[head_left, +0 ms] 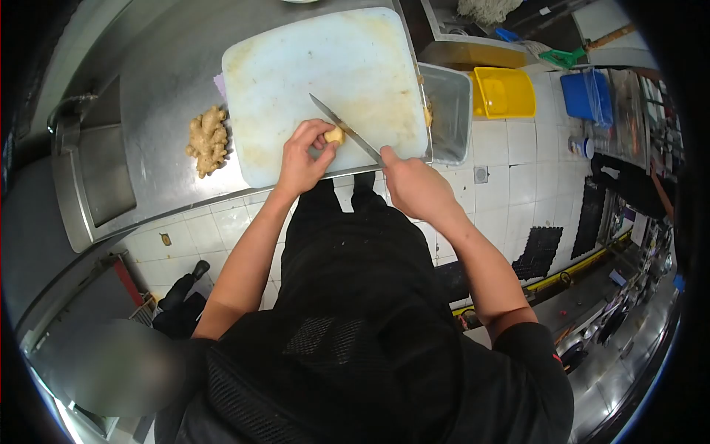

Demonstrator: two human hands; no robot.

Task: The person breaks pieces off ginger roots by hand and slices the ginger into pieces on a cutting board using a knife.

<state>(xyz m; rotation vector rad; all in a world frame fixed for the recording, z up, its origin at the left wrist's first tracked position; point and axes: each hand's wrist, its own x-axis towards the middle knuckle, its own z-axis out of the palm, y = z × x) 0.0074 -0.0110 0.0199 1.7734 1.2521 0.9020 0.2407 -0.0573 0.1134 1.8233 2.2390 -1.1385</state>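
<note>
A small pale yellow piece of ginger [335, 136] is pinched between the fingers of my left hand [302, 157], above the front part of the white cutting board [318, 59]. My right hand [414, 181] grips the handle of a knife [347, 132]. The blade points up and to the left over the board, and its edge lies close beside the ginger piece. A large unpeeled ginger root [208, 140] rests on the steel counter, left of the board.
A grey bin [450, 111] stands against the board's right side, with a yellow bin [505, 92] and a blue bin [586, 96] farther right. A sink [103, 174] is at the left. Another person's dark-clothed leg [177, 294] shows at lower left.
</note>
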